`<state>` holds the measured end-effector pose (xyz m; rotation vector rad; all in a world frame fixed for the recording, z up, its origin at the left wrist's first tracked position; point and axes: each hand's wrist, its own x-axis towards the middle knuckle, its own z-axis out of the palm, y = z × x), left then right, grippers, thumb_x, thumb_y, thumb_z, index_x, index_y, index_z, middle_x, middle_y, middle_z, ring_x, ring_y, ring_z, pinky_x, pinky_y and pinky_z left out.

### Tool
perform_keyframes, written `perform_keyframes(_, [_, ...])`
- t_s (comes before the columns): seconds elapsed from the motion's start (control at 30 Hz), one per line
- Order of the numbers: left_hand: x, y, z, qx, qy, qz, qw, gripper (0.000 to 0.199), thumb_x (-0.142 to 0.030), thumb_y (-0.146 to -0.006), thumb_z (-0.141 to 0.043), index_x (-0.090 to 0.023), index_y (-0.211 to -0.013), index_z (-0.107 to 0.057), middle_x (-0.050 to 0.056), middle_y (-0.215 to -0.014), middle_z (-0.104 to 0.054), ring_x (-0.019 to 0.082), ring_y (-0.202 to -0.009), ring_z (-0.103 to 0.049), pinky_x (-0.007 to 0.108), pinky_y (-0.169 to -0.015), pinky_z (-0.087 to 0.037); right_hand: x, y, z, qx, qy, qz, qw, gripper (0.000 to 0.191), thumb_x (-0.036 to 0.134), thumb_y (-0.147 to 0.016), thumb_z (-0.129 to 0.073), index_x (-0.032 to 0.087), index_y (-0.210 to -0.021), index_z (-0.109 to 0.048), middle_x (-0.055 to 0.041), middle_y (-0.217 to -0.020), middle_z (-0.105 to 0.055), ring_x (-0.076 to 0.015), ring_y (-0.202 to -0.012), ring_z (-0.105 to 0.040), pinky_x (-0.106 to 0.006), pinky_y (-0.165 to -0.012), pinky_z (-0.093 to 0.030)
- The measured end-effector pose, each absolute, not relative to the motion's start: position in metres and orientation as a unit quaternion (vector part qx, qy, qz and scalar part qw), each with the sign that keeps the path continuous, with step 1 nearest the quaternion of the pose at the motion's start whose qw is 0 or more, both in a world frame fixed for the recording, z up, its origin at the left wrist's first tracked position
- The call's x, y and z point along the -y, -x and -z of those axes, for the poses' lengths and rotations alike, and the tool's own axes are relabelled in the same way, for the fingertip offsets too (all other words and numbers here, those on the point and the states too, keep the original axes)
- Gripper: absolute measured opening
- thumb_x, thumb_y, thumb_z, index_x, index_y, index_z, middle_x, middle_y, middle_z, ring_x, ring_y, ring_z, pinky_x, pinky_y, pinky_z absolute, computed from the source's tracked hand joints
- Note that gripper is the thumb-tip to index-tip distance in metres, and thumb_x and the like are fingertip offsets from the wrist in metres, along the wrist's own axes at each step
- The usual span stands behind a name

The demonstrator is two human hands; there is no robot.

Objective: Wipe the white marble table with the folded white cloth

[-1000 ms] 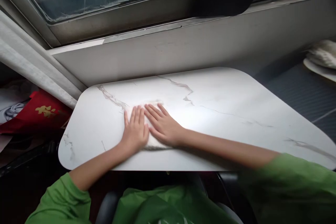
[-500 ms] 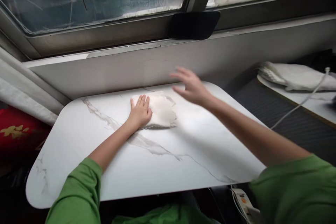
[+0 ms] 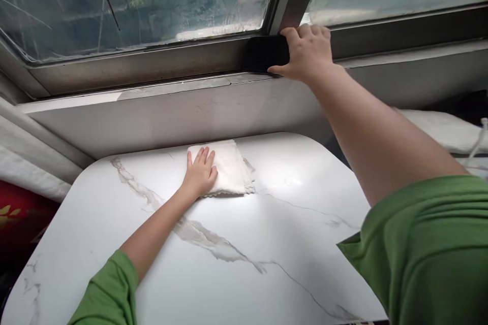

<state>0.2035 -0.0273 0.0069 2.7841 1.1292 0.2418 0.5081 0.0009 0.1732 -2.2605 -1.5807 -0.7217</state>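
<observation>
A folded white cloth (image 3: 231, 170) lies near the back edge of the white marble-patterned table (image 3: 213, 284). My left hand (image 3: 200, 172) rests flat on the cloth's left part, fingers spread. Up at the window sill, my right hand (image 3: 308, 53) has its fingers wrapped round the right end of a dark flat object (image 3: 265, 54), which leans against the window frame. The thumb is at its lower edge, and the hand covers its right end.
Behind the table run a low wall (image 3: 163, 122) and a window frame (image 3: 152, 63). A white curtain (image 3: 34, 152) hangs at the left, above a red item (image 3: 23, 213). A white covered object (image 3: 434, 129) and a cable (image 3: 476, 144) are at the right.
My right hand has moved up from above the table to the dark object and taken hold of it. My left hand stays on the cloth. The view has shifted slightly.
</observation>
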Motion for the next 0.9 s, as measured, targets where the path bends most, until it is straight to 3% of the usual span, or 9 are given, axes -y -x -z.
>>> perform_keyframes(0.13, [0.027, -0.204, -0.007, -0.376, -0.921, -0.078, 0.064, 0.051, -0.023, -0.096, -0.032, -0.011, -0.144, -0.037, 0.014, -0.155, -0.029, 0.024, -0.145, -0.021, 0.055, -0.118, -0.007, -0.005, -0.515, -0.173, 0.57, 0.771, 0.244, 0.142, 0.081, 0.055, -0.081, -0.066, 0.019, -0.147, -0.034, -0.0208, -0.14, -0.04, -0.0343, -0.131, -0.034, -0.049, -0.103, -0.022])
perform_keyframes(0.3, [0.028, -0.204, -0.007, -0.372, -0.922, -0.087, 0.066, 0.05, -0.024, -0.095, -0.032, -0.012, -0.144, -0.038, 0.014, -0.155, -0.029, 0.024, -0.145, -0.022, 0.055, -0.117, -0.007, -0.009, -0.511, -0.177, 0.556, 0.788, 0.215, 0.155, 0.083, 0.038, -0.077, -0.076, 0.022, -0.147, -0.034, -0.0238, -0.144, -0.034, -0.0393, -0.133, -0.029, -0.055, -0.104, -0.019])
perform_keyframes(0.57, [0.027, -0.204, -0.007, -0.372, -0.922, -0.089, 0.066, 0.051, -0.024, -0.095, -0.031, -0.011, -0.144, -0.038, 0.014, -0.154, -0.03, 0.025, -0.145, -0.022, 0.055, -0.117, -0.007, -0.013, -0.498, -0.179, 0.519, 0.812, 0.189, 0.185, 0.075, 0.032, -0.079, -0.074, 0.018, -0.143, -0.037, -0.024, -0.14, -0.036, -0.0366, -0.133, -0.028, -0.054, -0.105, -0.016])
perform_keyframes(0.77, [0.028, -0.201, -0.008, -0.374, -0.921, -0.083, 0.064, 0.05, -0.024, -0.096, -0.032, -0.01, -0.144, -0.039, 0.014, -0.154, -0.03, 0.024, -0.145, -0.023, 0.055, -0.118, -0.008, -0.017, -0.505, -0.179, 0.532, 0.809, 0.193, 0.156, 0.072, 0.035, -0.084, -0.062, 0.004, -0.143, -0.035, -0.0277, -0.138, -0.037, -0.0394, -0.133, -0.029, -0.055, -0.097, -0.021])
perform_keyframes(0.83, [0.028, -0.201, -0.008, -0.373, -0.921, -0.086, 0.064, 0.05, -0.024, -0.096, -0.032, -0.01, -0.143, -0.039, 0.014, -0.154, -0.031, 0.024, -0.144, -0.023, 0.055, -0.117, -0.009, -0.016, -0.514, -0.183, 0.557, 0.797, 0.178, 0.148, 0.071, 0.035, -0.085, -0.061, 0.002, -0.143, -0.037, -0.0285, -0.136, -0.041, -0.0399, -0.131, -0.032, -0.055, -0.095, -0.024])
perform_keyframes(0.9, [0.027, -0.201, -0.007, -0.372, -0.922, -0.091, 0.064, 0.05, -0.024, -0.095, -0.032, -0.01, -0.143, -0.04, 0.014, -0.154, -0.031, 0.024, -0.144, -0.024, 0.055, -0.117, -0.01, -0.014, -0.525, -0.189, 0.56, 0.791, 0.186, 0.165, 0.062, 0.034, -0.087, -0.059, 0.005, -0.141, -0.044, -0.0238, -0.132, -0.049, -0.034, -0.126, -0.043, -0.049, -0.095, -0.029])
